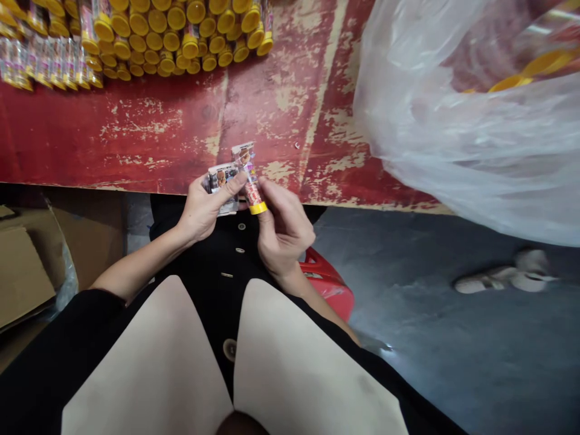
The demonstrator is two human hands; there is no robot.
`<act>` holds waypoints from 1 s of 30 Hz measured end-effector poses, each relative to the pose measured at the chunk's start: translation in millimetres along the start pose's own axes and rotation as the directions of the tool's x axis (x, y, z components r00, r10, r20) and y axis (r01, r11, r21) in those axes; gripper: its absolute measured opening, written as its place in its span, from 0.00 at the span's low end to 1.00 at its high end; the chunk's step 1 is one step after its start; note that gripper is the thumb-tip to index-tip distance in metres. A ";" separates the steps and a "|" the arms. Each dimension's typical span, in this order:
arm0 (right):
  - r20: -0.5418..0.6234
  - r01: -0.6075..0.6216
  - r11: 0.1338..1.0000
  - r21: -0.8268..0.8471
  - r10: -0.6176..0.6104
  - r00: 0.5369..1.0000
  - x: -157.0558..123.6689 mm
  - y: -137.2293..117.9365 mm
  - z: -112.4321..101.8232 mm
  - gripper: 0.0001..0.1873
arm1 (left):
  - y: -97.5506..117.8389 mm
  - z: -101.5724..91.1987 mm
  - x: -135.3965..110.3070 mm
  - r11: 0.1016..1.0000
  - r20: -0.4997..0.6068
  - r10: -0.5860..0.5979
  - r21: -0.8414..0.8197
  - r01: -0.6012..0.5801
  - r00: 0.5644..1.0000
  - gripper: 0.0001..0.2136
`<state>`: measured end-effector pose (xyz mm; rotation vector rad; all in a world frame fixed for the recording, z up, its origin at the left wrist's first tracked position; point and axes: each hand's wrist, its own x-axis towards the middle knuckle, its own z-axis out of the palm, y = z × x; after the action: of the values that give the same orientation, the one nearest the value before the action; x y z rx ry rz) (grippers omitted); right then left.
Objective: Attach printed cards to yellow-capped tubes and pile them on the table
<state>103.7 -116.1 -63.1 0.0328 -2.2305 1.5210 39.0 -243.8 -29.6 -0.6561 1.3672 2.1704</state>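
Small tube (251, 184) with a yellow cap, printed in red and white, is held just in front of the near edge of a worn red tabletop (290, 109), above the seated person's lap. The right hand (283, 232) pinches the tube near its capped lower end, its fingers curled close together around it. The left hand (203, 208) grips a printed card (221, 179) beside the tube, with the thumb pressed across the card's face and the other fingers folded behind it. Card and tube touch. At the far left of the tabletop lies a heap of tubes (172, 36) with the same yellow caps. A large clear plastic bag (475, 121) fills the right side. Lower down are a red stool (330, 284), flattened cardboard (22, 272) at the left, and a pale sandal (502, 279) on the grey floor.
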 end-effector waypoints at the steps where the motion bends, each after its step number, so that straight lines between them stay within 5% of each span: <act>1: -0.018 -0.030 1.000 -0.004 0.030 0.999 1.0 -1.2 1.1 0.21 | 0.5 0.6 -0.8 1.000 -0.004 0.014 -0.001 -0.014 1.000 0.20; 8: -0.132 -0.028 1.000 -0.013 0.026 0.991 9.6 -10.7 4.5 0.15 | -10.2 0.2 -10.0 0.998 -0.075 0.061 -0.022 -0.063 0.995 0.19; 14: 0.068 0.056 0.998 0.013 -0.056 0.996 14.3 -13.6 -1.3 0.20 | -2.5 -2.7 -8.0 0.993 -0.035 0.085 -0.074 -0.087 0.996 0.16; 20: -0.176 0.026 0.999 -0.047 -0.034 0.984 9.5 -8.1 11.1 0.19 | -10.9 6.4 -14.4 0.990 -0.043 0.099 -0.093 -0.103 0.994 0.17; 30: -0.129 0.005 1.000 0.008 -0.004 0.992 14.4 -9.2 10.0 0.18 | -9.8 -2.7 -17.5 0.987 0.006 0.149 -0.060 -0.148 0.989 0.31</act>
<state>89.6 -125.5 -52.7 -0.0567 -2.1214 1.4865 58.9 -245.1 -26.3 -0.5796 1.3905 2.3360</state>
